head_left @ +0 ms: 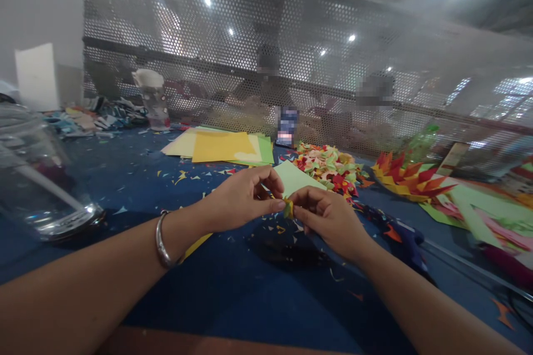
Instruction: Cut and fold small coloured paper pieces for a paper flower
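Over the middle of the blue table, my left hand (245, 199) and my right hand (328, 219) meet. Between their fingertips is a small folded yellow-green paper piece (288, 208), pinched from both sides. A silver bangle (162, 239) circles my left wrist. Just behind the hands lies a pale green paper sheet (300, 174), partly covered by them. Under my left forearm a strip of yellow paper (197, 247) pokes out. To the right of my right hand rests a dark blue glue gun (402, 236), its front end partly hidden.
Coloured paper sheets (222, 146) are stacked at the back, left of a propped phone (287, 126). A heap of small paper pieces (331, 163) and an orange-red paper flower (410, 177) lie right. A clear jar (37, 177) stands left. Paper scraps litter the blue tabletop (233, 288).
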Demonstrator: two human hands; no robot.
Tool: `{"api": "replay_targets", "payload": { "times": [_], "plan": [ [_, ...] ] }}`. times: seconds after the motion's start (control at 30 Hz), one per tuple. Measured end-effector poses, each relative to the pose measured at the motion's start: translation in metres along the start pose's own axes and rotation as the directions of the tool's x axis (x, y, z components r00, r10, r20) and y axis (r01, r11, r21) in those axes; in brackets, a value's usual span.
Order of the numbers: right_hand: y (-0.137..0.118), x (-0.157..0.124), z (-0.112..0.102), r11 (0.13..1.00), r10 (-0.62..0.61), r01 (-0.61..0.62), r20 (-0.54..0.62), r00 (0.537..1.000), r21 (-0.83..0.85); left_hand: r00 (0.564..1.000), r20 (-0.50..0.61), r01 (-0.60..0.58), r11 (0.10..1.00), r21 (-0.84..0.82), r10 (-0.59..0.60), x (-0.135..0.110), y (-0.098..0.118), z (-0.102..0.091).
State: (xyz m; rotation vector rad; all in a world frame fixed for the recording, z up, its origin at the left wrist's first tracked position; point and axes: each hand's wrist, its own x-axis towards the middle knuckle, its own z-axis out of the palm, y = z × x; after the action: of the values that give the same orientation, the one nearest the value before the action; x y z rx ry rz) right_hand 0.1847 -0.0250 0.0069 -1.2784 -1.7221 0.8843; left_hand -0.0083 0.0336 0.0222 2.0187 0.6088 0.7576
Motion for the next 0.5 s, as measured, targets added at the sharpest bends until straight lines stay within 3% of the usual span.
{"api": "replay_targets", "payload": {
  "times": [0.23,0.5],
  "plan": [
    [-0.0004,0.0,0.0004,1.0,0.008,-0.008,0.002,1.0,-0.009,0.999,-0.036,-0.014,1.0,0.02,0.014,0.0018,-0.0027,0.0013],
    [-0.0024,-0.0001,0.0007,1.0,0.019,-0.019,0.006,1.0,-0.01,0.993,-0.068,-0.075,0.95,0.303,0.1,-0.0009,-0.0033,0.0021]
  ]
}}
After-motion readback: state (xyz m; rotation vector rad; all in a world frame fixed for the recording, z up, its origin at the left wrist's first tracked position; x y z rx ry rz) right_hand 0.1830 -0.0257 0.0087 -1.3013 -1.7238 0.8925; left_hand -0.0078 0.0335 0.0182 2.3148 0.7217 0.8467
